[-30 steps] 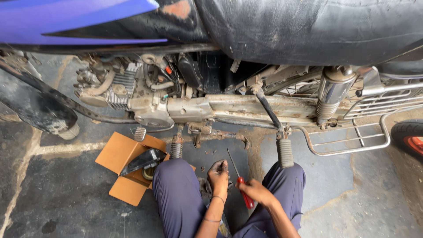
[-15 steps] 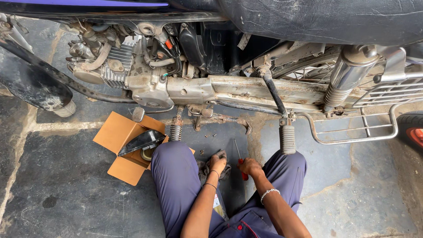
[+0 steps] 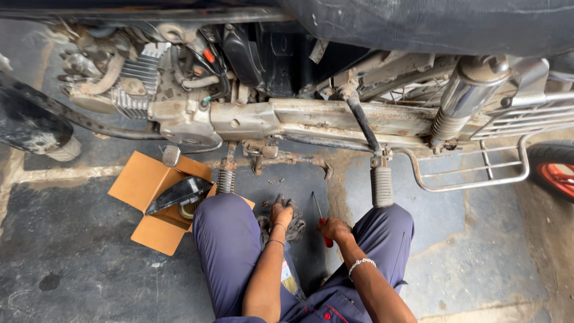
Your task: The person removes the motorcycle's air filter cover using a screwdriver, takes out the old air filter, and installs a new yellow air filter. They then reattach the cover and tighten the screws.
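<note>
The right hand (image 3: 335, 229) is closed around the red handle of a screwdriver (image 3: 320, 220), whose thin shaft runs up and away from the knuckles, its tip low over the floor (image 3: 78, 275). Just to its left, the left hand (image 3: 281, 214) is pressed down on a dark rag (image 3: 294, 227) that lies on the floor between the knees; its fingers are bent over the cloth, but whether they pinch it cannot be told. A bangle sits on each wrist, and both forearms come up between thighs in dark blue trousers. Beyond the left hand, touching the left knee, stands an open cardboard box (image 3: 140, 185) with a black, shiny part (image 3: 178, 193) lying across its top. Just ahead of both hands two ribbed footpegs hang down: one (image 3: 225, 179) above the left knee, the other (image 3: 381, 185) above the right knee. Farther out, the underside of a motorcycle spans the view, with the finned engine (image 3: 137, 78) to the far left of the hands, a rusty frame rail (image 3: 335, 119) straight ahead, a chrome shock (image 3: 466, 96) and a wire rack (image 3: 478, 161) to the right. At the far right edge a tyre with a red rim (image 3: 553, 170) shows.
</note>
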A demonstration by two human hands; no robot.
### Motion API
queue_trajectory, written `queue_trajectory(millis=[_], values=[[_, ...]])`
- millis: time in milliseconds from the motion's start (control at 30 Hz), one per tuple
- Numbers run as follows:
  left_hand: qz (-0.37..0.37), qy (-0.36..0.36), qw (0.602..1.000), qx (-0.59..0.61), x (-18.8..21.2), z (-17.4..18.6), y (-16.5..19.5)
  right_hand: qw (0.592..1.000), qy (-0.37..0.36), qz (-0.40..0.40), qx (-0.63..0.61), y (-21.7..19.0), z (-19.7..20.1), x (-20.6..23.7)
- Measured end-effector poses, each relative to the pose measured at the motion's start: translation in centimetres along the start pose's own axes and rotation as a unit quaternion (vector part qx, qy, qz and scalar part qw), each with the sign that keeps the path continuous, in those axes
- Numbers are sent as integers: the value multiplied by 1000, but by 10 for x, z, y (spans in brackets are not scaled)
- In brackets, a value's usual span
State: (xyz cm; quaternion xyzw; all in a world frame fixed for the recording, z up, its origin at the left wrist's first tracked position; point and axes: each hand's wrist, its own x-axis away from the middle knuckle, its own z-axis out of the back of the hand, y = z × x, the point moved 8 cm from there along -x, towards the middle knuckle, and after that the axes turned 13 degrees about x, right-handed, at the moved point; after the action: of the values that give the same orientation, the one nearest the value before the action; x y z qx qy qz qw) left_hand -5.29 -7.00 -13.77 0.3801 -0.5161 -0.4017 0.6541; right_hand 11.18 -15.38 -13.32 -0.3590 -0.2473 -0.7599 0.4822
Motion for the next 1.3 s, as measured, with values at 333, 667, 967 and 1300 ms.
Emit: queue_trajectory(millis=[333, 667, 967, 1300], values=[[24, -36, 936, -349, 44, 11, -21, 999, 44, -14, -7, -2, 6, 3], [78, -114, 885, -444, 41, 1, -29, 999, 32, -31, 17, -5, 13, 16], [60, -234, 970, -22, 21, -33, 20, 758, -165, 164, -609, -41, 9, 29], [-204, -315, 877, 300, 28, 70, 117, 708, 528, 431, -184, 3, 162, 169]])
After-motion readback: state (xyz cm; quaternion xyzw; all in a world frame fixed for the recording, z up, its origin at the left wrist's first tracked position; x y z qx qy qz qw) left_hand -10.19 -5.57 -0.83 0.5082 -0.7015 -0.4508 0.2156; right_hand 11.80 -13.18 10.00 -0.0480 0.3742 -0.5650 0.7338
